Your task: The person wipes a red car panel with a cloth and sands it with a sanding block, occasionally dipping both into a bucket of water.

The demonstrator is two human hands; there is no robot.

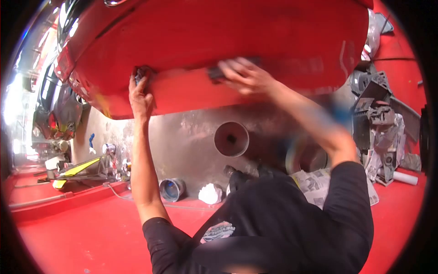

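Note:
A red car body panel (182, 41) spans the top of the head view, with a lighter, dull band along its lower part. My right hand (246, 76), smeared by motion, is closed around a dark sanding block (218, 74) lying against the panel. My left hand (140, 97) has its fingers bent around a small dark grey pad (143, 73) at the left part of the same panel. Both arms reach up and forward from my body, the left one nearly straight.
A round bucket (232, 139) stands on the grey floor below the panel. A tipped blue-lined pot (172, 189) and crumpled white paper (210, 194) lie near my feet. Newspaper (315, 185) and piled car parts (378, 114) are at right; another dark car (57, 100) is at left.

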